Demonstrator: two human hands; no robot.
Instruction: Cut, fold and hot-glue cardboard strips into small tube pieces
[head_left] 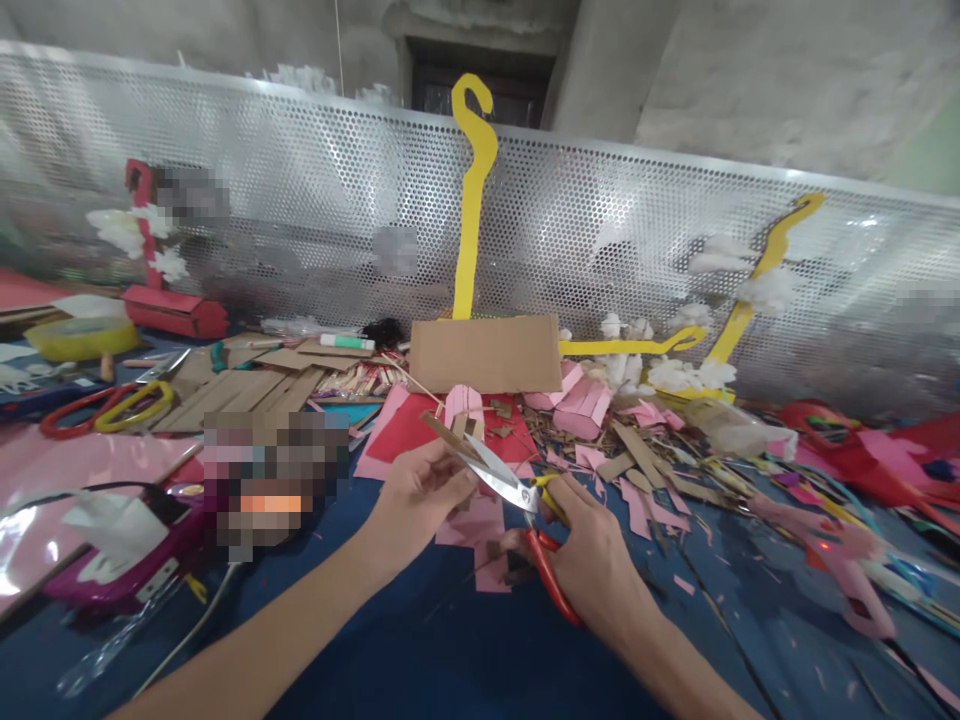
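My right hand (589,540) is closed round the red and yellow handles of a pair of scissors (514,488), whose metal blades stand apart and point up to the left. With my left hand (420,500) I pinch a small strip of brown cardboard (446,435) beside the blades. Whether the blades touch the strip I cannot tell. Beneath both hands lie pink paper pieces (491,570), and a red sheet (401,428) is just beyond. Behind it a brown cardboard box (486,355) stands in front of a tall yellow hook-shaped piece (469,220).
Cardboard and pink paper scraps (645,465) litter the right. A pink glue gun (840,560) lies there with its cord. To the left are a second pair of scissors (135,405), cardboard sheets (240,395) and a purple device (139,560). A perforated metal panel (315,210) runs along the back.
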